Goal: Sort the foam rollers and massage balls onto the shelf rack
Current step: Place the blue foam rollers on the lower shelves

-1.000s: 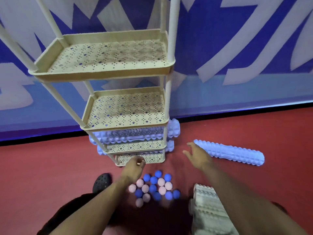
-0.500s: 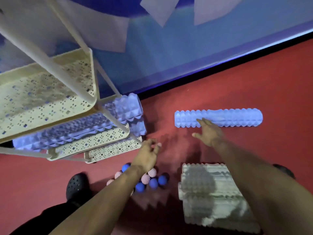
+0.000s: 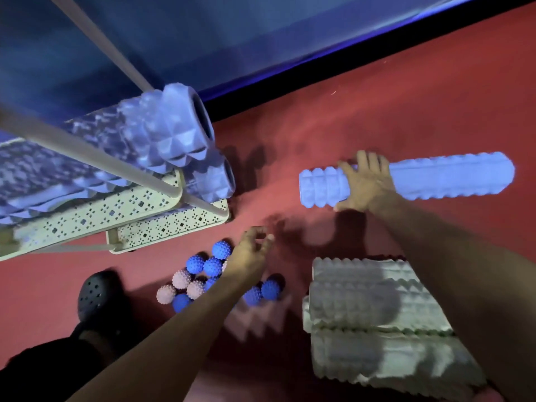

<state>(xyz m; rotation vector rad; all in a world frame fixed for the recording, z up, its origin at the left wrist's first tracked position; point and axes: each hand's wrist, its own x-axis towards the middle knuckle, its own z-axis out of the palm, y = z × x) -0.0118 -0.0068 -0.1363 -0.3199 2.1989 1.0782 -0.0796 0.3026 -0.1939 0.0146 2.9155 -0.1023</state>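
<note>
Fingers (image 3: pixel 366 162) of the right hand (image 3: pixel 366 184) wrap a pale roller (image 3: pixel 435 177) on the floor, centre right; left hand (image 3: pixel 249 256) hovers loosely curled, empty, above the balls (image 3: pixel 203 274). Pickup under way; next, lifting toward the rack (image 3: pixel 145 207).

Light-blue knobbed foam roller (image 3: pixel 435 178) far right; blue and pink spiky massage balls (image 3: pixel 203 274) near; cream perforated shelf rack (image 3: pixel 116 207) left; red floor (image 3: pixel 377 111).

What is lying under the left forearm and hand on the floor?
A cluster of spiky massage balls, blue and pale pink, sits on the red floor beneath the left hand. The arm covers several, so their full count is hidden.
</note>
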